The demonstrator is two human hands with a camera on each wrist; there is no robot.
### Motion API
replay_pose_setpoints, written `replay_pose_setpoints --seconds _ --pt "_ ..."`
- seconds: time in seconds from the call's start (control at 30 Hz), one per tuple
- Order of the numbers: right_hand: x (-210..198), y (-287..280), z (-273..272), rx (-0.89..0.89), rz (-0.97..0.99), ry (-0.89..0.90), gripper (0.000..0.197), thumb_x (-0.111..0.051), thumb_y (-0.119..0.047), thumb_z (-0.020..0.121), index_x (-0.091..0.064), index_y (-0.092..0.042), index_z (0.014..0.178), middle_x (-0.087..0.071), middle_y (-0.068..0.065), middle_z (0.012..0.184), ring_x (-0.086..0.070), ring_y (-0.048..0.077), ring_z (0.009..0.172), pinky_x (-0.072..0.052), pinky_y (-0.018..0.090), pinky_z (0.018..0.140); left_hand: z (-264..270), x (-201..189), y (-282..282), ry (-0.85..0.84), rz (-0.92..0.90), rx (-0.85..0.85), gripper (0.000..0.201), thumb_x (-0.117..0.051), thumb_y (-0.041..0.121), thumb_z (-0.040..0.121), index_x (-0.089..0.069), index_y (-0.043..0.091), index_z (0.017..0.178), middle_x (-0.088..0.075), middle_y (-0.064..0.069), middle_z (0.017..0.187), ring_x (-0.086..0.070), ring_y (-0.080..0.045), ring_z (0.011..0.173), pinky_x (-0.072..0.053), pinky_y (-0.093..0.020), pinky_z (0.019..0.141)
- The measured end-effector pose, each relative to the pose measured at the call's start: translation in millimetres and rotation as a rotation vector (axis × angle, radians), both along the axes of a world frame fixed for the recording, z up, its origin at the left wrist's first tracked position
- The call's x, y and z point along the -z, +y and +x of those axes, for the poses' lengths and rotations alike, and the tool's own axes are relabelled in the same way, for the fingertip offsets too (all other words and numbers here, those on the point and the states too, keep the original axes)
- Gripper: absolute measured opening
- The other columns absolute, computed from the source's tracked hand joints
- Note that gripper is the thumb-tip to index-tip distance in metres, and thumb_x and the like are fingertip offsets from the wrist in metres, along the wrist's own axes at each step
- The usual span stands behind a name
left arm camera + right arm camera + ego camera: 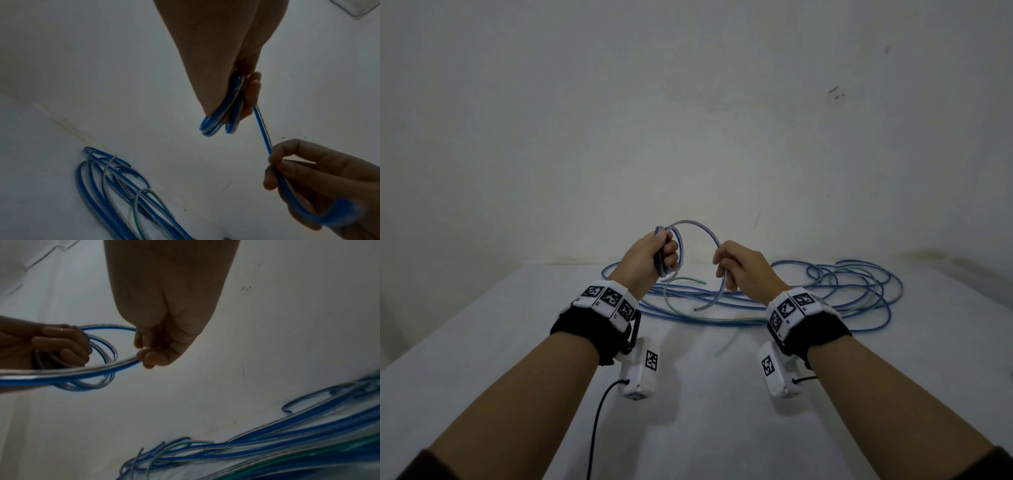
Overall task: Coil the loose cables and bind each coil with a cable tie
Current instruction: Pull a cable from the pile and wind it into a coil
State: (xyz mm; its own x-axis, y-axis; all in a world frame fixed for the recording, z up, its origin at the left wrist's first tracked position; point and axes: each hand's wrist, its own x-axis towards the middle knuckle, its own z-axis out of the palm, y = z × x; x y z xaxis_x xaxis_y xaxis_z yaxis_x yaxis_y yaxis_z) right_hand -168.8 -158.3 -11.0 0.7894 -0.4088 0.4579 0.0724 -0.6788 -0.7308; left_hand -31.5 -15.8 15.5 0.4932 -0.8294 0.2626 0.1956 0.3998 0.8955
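Observation:
My left hand (659, 255) is raised above the table and grips a small coil of blue-and-clear cable (677, 251), whose loops (213, 125) stick out below the palm. From the coil one strand arcs over to my right hand (727, 270), which pinches it (123, 364) between thumb and fingers. The cable's free end (697, 308) hangs below the right hand. In the right wrist view the left hand (61, 345) holds the coil (104, 352) at the left. No cable tie shows.
A loose tangle of blue cables (859, 287) with a green-striped one (690, 280) lies on the white table (705, 394) behind and to the right of my hands, close to the back wall (688, 120). A black lead (599, 421) trails from my left wrist unit.

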Motion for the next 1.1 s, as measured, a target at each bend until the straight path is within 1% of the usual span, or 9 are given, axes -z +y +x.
replay_pose_setpoints --seconds 0.17,0.3,0.4,0.53,0.67,0.73,0.83,0.93,1.1 --pt "5.1 8.9 3.7 -0.137 0.070 0.129 0.032 -0.041 0.010 0.089 -0.056 -0.012 0.107 -0.062 0.010 0.107 -0.069 0.023 0.073 -0.058 0.030 0.071 -7.7 -3.0 -2.2 0.084 -0.075 0.023 0.031 -0.023 0.017 0.102 -0.042 0.011 0.078 -0.052 0.006 0.054 -0.049 -0.009 0.048 -0.045 -0.018 0.051" --pt "7.5 11.2 6.1 -0.100 0.066 0.057 0.011 -0.052 0.001 0.091 -0.058 -0.005 0.096 -0.065 0.017 0.094 -0.069 0.024 0.069 -0.059 0.031 0.068 -8.2 -3.4 -4.8 0.139 -0.050 0.031 0.034 -0.024 0.022 0.102 -0.043 0.013 0.076 -0.044 0.007 0.050 -0.042 -0.008 0.044 -0.036 -0.021 0.058" --pt "8.9 11.0 3.0 -0.124 0.104 0.031 0.010 -0.049 0.002 0.092 -0.057 -0.002 0.098 -0.065 0.018 0.100 -0.069 0.020 0.073 -0.058 0.025 0.070 -2.0 -2.8 -2.2 0.211 -0.058 0.083 0.036 -0.023 0.026 0.101 -0.045 0.013 0.076 -0.040 0.008 0.049 -0.039 -0.007 0.042 -0.028 -0.023 0.063" --pt "9.1 9.3 0.1 -0.145 -0.065 0.104 0.017 -0.059 0.000 0.087 -0.056 -0.002 0.103 -0.067 0.013 0.102 -0.069 0.019 0.087 -0.056 0.026 0.080 3.3 -1.7 1.3 0.253 -0.079 0.107 0.036 -0.023 0.027 0.100 -0.047 0.012 0.078 -0.042 0.007 0.052 -0.040 -0.007 0.044 -0.034 -0.022 0.063" --pt "9.2 8.9 2.9 -0.099 -0.029 0.027 0.006 -0.051 -0.004 0.092 -0.056 -0.004 0.096 -0.067 0.017 0.092 -0.070 0.023 0.077 -0.058 0.028 0.072 -1.5 -0.7 0.0 0.295 -0.084 0.074 0.036 -0.025 0.025 0.101 -0.049 0.010 0.080 -0.046 0.004 0.054 -0.043 -0.010 0.048 -0.033 -0.023 0.066" --pt "9.6 11.0 5.1 -0.087 0.005 0.004 0.008 -0.048 -0.006 0.094 -0.056 -0.004 0.095 -0.067 0.018 0.091 -0.070 0.026 0.074 -0.057 0.025 0.069 -5.9 -0.1 -0.8 0.311 -0.092 0.040 0.037 -0.026 0.026 0.101 -0.051 0.010 0.080 -0.050 0.003 0.055 -0.045 -0.010 0.051 -0.039 -0.021 0.061" --pt "11.1 15.5 9.4 -0.090 -0.009 0.036 0.012 -0.048 -0.008 0.095 -0.058 -0.004 0.094 -0.066 0.018 0.087 -0.068 0.027 0.069 -0.058 0.032 0.069 -12.0 0.7 -5.5 0.319 -0.122 0.001 0.036 -0.027 0.027 0.101 -0.050 0.011 0.079 -0.053 0.004 0.054 -0.050 -0.009 0.049 -0.047 -0.020 0.057" --pt "10.9 21.9 10.5 -0.108 -0.006 0.058 0.013 -0.047 -0.009 0.095 -0.058 -0.009 0.088 -0.066 0.020 0.081 -0.066 0.025 0.061 -0.054 0.031 0.062 -15.9 2.8 -11.2 0.253 -0.143 -0.026 0.036 -0.026 0.030 0.101 -0.048 0.011 0.080 -0.048 0.005 0.056 -0.044 -0.010 0.053 -0.038 -0.024 0.069" --pt "7.6 26.7 11.3 -0.084 -0.040 0.143 0.021 -0.045 -0.012 0.096 -0.060 0.000 0.088 -0.067 0.016 0.072 -0.064 0.028 0.054 -0.048 0.024 0.052 -18.7 9.1 -17.1 0.157 -0.110 -0.060 0.037 -0.026 0.033 0.101 -0.049 0.011 0.084 -0.048 0.005 0.059 -0.047 -0.009 0.054 -0.037 -0.025 0.070"
